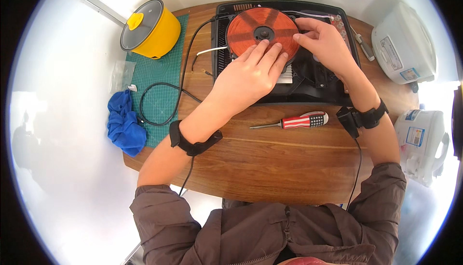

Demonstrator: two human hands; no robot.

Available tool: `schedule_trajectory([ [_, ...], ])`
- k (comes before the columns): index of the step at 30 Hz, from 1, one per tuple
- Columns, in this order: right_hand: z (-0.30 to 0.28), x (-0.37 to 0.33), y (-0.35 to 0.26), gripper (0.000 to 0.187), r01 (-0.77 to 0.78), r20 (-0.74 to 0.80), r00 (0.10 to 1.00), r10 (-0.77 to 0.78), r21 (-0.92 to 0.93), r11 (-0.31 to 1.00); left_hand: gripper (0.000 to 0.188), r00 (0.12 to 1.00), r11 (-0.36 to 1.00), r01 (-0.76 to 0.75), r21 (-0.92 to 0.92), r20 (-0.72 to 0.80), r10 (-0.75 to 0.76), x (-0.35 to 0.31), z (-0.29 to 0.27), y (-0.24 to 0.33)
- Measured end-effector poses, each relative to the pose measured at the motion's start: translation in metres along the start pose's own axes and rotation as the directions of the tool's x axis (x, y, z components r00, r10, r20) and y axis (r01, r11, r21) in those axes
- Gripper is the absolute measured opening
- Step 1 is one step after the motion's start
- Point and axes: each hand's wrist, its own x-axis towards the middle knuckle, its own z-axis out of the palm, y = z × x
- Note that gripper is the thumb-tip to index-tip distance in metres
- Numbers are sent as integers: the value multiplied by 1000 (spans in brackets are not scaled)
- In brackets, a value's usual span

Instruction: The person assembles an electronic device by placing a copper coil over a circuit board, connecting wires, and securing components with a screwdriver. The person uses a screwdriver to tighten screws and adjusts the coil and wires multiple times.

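Note:
A round copper induction coil (246, 26) with a black hub lies in the opened black housing of an induction cooker (308, 89). My left hand (255, 70) rests on the near side of the coil, its fingers stretched out over the windings. At the coil's right edge is my right hand (322, 41), thumb and index finger bent close together at the rim; whether anything small sits between them is hidden. A white lead (212, 50) runs out from the coil's left side. Silver heatsink fins (286, 77) and a circuit board (340, 26) show inside the housing.
A screwdriver with a flag-patterned handle (304, 120) lies on the wooden table (260, 159). Leftward are a green cutting mat (156, 72), a yellow pot (159, 36), a blue cloth (125, 123) and a black power cord (179, 84). White appliances (405, 46) stand at right, near a grey-handled tool (365, 48).

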Motion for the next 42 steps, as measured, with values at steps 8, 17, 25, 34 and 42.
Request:
schedule_trajectory([
  [8,-9,13,-10,59,-225,108,974,198,412,883,48,993,998,19,-52,-117,-25,7,-11,-16],
  [17,-44,44,-1,50,-190,209,973,101,464,865,23,846,842,369,-395,-232,-480,-2,-36,-74],
  [25,-73,47,7,48,-258,328,936,125,404,878,22,734,520,634,-572,234,-638,-37,-38,-84],
  [34,-68,55,5,48,-345,348,909,230,319,883,21,768,571,621,-537,269,-582,-38,-11,-86],
  [42,-44,55,-1,48,-337,266,928,259,307,890,23,797,694,600,-398,217,-564,-26,9,-100],
])
